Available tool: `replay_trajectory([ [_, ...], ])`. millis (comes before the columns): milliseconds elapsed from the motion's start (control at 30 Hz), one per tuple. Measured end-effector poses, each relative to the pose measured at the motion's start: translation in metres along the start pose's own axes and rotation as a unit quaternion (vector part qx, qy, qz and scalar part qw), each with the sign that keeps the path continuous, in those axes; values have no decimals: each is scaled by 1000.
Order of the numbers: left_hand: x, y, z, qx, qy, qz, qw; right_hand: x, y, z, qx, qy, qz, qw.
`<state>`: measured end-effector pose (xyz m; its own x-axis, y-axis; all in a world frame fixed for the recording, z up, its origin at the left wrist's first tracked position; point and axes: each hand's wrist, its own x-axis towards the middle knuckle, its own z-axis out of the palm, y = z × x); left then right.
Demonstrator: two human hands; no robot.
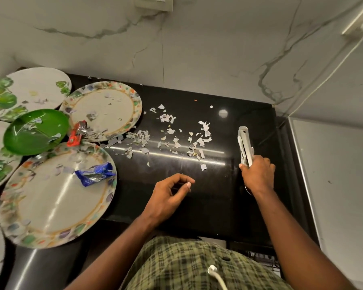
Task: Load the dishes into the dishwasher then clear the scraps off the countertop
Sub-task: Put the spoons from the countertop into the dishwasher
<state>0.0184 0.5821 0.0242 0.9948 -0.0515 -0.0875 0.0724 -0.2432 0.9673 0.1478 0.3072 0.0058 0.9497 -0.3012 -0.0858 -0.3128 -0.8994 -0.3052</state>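
My right hand (pixel 258 174) grips a bundle of steel cutlery (pixel 245 145) by one end, its handles pointing away over the black countertop (pixel 214 197). My left hand (pixel 168 195) hovers over the counter with loosely curled fingers and holds nothing. Torn paper scraps (pixel 182 135) lie scattered across the middle of the counter. On the left sit several dirty plates: a large patterned plate (pixel 50 206) with a blue wrapper (pixel 94 173), another patterned plate (pixel 105 110), a green plate (pixel 36 131) and a leaf-print plate (pixel 29 91). A red wrapper (pixel 77 133) lies between them.
A marble wall (pixel 197 49) backs the counter, with a switch plate (pixel 153 3) at the top. A white appliance surface (pixel 340 174) borders the counter on the right. A dark rack (pixel 262 260) shows below the counter's front edge at lower right.
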Motion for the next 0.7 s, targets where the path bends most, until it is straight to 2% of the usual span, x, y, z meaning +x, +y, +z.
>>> replay_trajectory([
  [133,-5,-5,4,-3,-9,-11,1000,-7,-5,3,25,-24,-40,999],
  [433,-12,-6,15,-8,-2,-14,1000,-12,-11,4,-9,-130,-17,991],
  [567,-13,-4,22,-11,-13,-9,1000,-23,-7,2,-2,-110,-34,993],
  [700,-13,-1,27,-16,-19,-9,1000,-38,3,-5,55,-63,-47,995],
])
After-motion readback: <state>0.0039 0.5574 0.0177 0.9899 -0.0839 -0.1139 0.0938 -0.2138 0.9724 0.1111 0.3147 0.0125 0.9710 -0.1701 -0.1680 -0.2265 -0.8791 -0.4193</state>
